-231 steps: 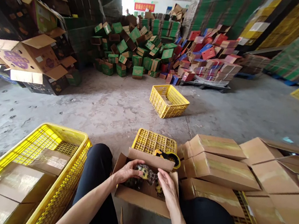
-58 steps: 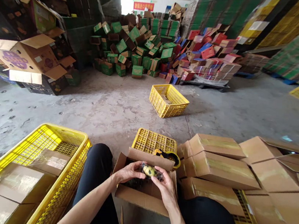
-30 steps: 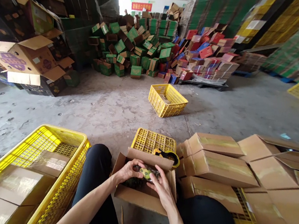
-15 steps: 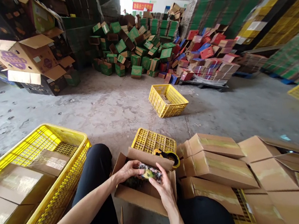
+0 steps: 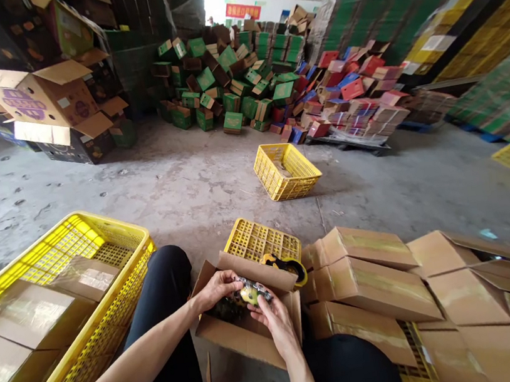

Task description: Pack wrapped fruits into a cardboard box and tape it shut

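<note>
Over an open cardboard box [image 5: 242, 339] between my knees, both hands hold a small clear plastic packet [image 5: 252, 293] with yellow-green and dark contents; its exact kind I cannot make out. My left hand [image 5: 219, 289] pinches the packet's left end between thumb and fingers. The fingers of my right hand [image 5: 273, 318] close on its lower right side. Dark, shiny items lie in the shadowed left part of the box, partly hidden by my left hand. Just behind the box's far flap sits a yellow and black tape dispenser [image 5: 289, 266].
An upturned yellow crate [image 5: 262, 239] stands behind the box. Cardboard boxes [image 5: 376, 281] are stacked at my right. A large yellow crate [image 5: 145, 238] holding taped boxes stands at my left. Farther off are another yellow crate [image 5: 290, 187] and a heap of green boxes [image 5: 233, 118].
My right hand has shifted slightly left and down along the packet, and its fingers have curled in more. The packet has turned a little. My left hand still pinches its left end.
</note>
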